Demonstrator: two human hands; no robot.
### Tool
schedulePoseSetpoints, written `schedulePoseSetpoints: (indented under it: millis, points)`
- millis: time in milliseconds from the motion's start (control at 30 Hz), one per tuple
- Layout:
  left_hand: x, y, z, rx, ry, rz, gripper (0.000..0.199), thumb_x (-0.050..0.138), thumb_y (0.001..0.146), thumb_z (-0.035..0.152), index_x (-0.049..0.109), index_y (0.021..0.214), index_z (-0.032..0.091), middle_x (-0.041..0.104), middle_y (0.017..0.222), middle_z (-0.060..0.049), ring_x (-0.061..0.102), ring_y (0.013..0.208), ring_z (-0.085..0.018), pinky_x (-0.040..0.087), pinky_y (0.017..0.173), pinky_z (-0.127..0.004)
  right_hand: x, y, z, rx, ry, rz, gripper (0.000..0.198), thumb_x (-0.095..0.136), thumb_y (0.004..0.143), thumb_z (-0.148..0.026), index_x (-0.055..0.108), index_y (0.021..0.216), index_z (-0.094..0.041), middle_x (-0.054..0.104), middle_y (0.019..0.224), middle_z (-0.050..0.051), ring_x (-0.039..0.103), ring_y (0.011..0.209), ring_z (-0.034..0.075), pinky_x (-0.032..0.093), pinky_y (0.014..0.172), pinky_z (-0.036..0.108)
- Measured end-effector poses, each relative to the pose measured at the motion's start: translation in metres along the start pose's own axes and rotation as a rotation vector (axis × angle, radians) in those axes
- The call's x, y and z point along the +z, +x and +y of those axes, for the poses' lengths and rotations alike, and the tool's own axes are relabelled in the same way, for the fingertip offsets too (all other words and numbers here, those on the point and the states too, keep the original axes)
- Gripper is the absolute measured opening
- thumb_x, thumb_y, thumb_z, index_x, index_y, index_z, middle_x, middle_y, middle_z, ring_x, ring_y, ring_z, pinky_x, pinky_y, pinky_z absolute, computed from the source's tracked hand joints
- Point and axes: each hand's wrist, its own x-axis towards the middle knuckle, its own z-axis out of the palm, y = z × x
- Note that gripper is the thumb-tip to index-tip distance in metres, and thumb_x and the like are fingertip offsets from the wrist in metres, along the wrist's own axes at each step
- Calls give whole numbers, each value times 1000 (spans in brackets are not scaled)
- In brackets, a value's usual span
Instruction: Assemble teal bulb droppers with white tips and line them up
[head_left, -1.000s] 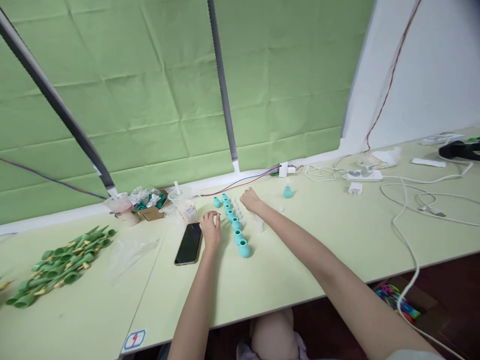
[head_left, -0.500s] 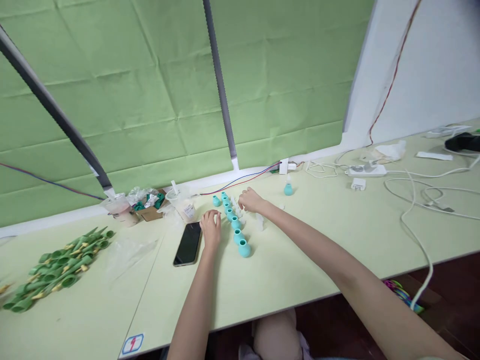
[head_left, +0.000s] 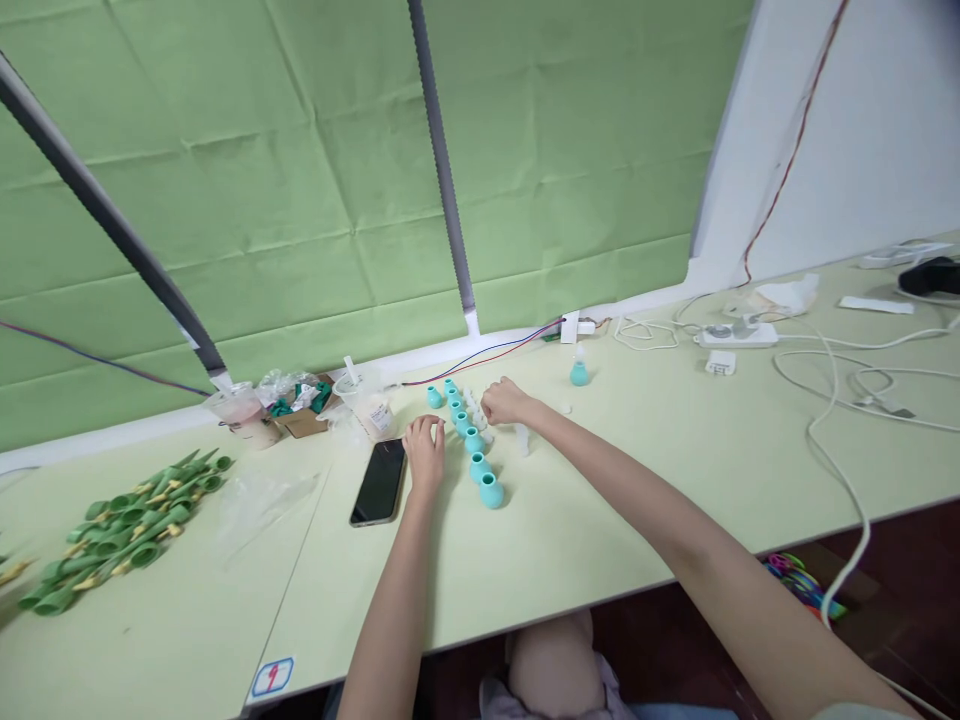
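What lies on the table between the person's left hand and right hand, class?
The head view shows a row of turquoise pots between the left hand and right hand, with small white pieces on the row's right-hand side.

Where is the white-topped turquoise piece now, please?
In the head view, the white-topped turquoise piece stands right of the right hand, near the green backdrop.

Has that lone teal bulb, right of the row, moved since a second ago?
No. Against the white block behind it, the teal bulb keeps its place; only the camera's view shifts slightly.
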Motion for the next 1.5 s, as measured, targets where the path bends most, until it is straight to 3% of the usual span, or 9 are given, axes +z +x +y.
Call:
schedulePoseSetpoints:
  millis: [200,367,533,767,900,1067,1300,1500]
  points:
    - [1,0,-1,15,-12,3,24,35,88,33,57,88,23,59,99,-6,48,95,-23,35,79,-39,-19,-43,35,10,533,230,10,57,67,-22,64,73,-19,67,82,1,60,74,14,40,65,21]
    - [3,-1,0,44,-19,-7,23,36,88,32,56,87,22,59,98,-7,47,95,-24,35,79,-38,-6,-98,42,12,846,317,11,57,69,-24,60,77,-17,65,89,3,60,64,10,42,59,20]
    - [3,-1,1,70,-15,-24,22,36,88,32,56,86,22,59,97,-6,48,94,-23,36,79,-37,9,-118,28,43,790,310,11,55,74,-27,59,76,-18,64,73,0,57,63,10,39,58,20]
    - [4,0,1,101,-9,-49,21,37,87,30,57,85,23,60,96,-6,49,92,-22,36,80,-37,16,-115,13,-95,462,324,3,58,75,-21,60,74,-21,64,92,0,53,89,15,34,67,23]
    - [4,1,3,122,-14,-71,22,37,87,29,57,85,22,60,95,-6,49,91,-22,36,81,-38,24,-114,12,-109,403,301,3,56,76,-19,59,75,-20,62,96,1,51,93,15,35,67,23]
    - [1,0,8,144,-8,-78,23,36,87,32,57,85,22,60,96,-6,49,92,-22,36,81,-38,25,-113,11,-127,443,327,4,56,74,-16,58,76,-19,61,90,2,52,89,15,35,72,23]
    - [0,-2,11,191,1,-81,24,36,88,34,57,86,22,59,98,-7,49,93,-22,36,81,-38,23,-116,6,-156,506,288,5,57,69,-14,59,72,-17,58,88,1,50,65,9,34,61,21]
    - [-2,-2,14,206,4,-81,23,37,88,33,57,85,22,59,99,-6,49,93,-22,36,81,-37,27,-115,0,-212,531,252,11,51,68,-7,57,68,-16,57,74,1,49,66,10,34,61,21]
